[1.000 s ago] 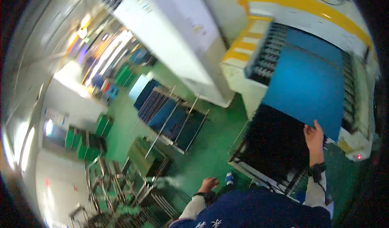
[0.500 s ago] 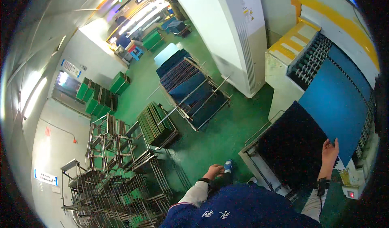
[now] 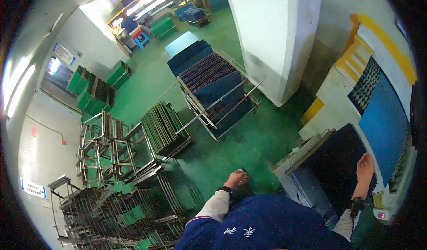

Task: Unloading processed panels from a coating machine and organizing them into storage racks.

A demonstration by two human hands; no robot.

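Note:
My right hand (image 3: 365,167) is raised over the right edge of a dark panel (image 3: 336,156), its fingers loosely bent and pointing up, with nothing seen in them. Just beyond its fingertips, a large blue panel (image 3: 384,123) lies on the rollers (image 3: 367,87) of a pale machine. The dark panel rests slanted on a metal-sided stand (image 3: 293,185) in front of the machine. My left hand (image 3: 238,179) hangs in front of my body above the green floor, fingers curled in, holding nothing I can see.
Ahead stands a rack (image 3: 215,85) of upright dark panels with protruding bars. To the left are a rack of thin green-edged boards (image 3: 162,127) and several metal frames (image 3: 120,205). A white cabinet (image 3: 271,41) stands beyond. A person (image 3: 130,23) sits at a distant lit bench.
My view has turned to the right and down. The blue panel has moved away from me, farther onto the rollers, and my right hand has come off its edge. My left hand stays curled.

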